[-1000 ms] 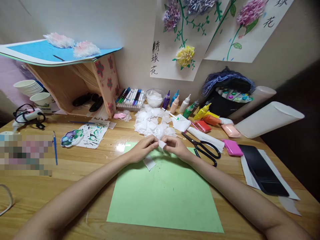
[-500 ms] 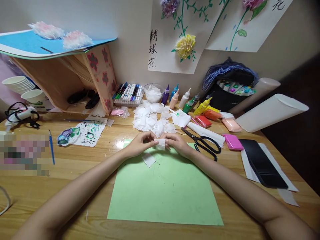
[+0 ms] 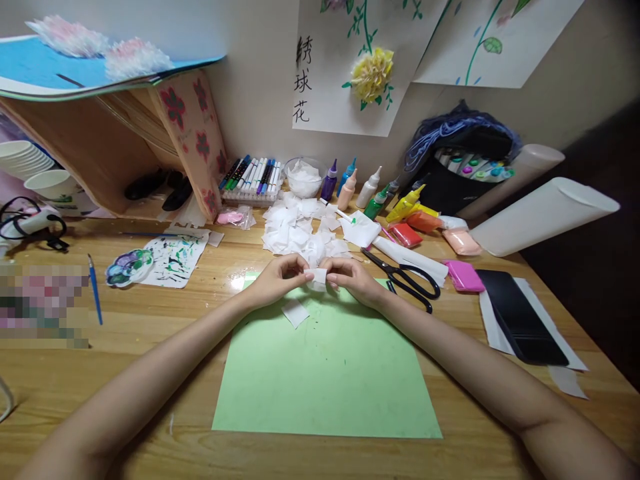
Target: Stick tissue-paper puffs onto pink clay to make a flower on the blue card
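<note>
A small white paper piece [image 3: 316, 279] is pinched between my two hands, above the back edge of a green sheet [image 3: 327, 373]. My left hand [image 3: 281, 279] grips its left side with thumb and finger. On its right side, my right hand [image 3: 354, 279] holds it the same way. Another white square [image 3: 295, 313] lies on the green sheet just below my left hand. Behind my hands spreads a pile of white paper pieces [image 3: 293, 227]. Black scissors [image 3: 400, 272] rest right of my right hand.
Paint bottles [image 3: 371, 188], a marker tray [image 3: 253, 180] and a glass bowl [image 3: 303, 179] stand along the wall. A black phone [image 3: 523, 319] lies at the right. A paint palette [image 3: 129, 267] and blue brush [image 3: 95, 291] are at the left.
The view has tilted slightly downward, so things at the back sit higher in the picture. My fingers have shifted a little on the paper piece, which shows more widely between them.
</note>
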### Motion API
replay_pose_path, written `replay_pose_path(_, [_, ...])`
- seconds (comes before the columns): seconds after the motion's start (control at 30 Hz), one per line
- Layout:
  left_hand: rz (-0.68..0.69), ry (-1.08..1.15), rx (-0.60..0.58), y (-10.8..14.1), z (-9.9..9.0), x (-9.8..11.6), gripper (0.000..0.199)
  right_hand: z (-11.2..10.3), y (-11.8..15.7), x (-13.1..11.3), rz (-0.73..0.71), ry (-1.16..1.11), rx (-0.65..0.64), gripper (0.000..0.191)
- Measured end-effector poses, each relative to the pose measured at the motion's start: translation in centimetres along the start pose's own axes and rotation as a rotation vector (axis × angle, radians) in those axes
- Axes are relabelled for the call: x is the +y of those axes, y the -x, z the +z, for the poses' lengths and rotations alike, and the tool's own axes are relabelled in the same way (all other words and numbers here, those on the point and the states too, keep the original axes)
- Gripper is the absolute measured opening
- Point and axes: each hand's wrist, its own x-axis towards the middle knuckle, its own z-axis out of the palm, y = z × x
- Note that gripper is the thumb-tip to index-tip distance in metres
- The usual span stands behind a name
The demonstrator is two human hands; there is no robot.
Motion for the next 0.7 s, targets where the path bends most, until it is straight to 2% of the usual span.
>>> replay_pose_path(0.7, [0.015, -0.023, 0.004, 0.10, 0.19, 0.35, 0.025, 0.24, 0.01, -0.24, 0.028, 0.026, 0.025, 0.023])
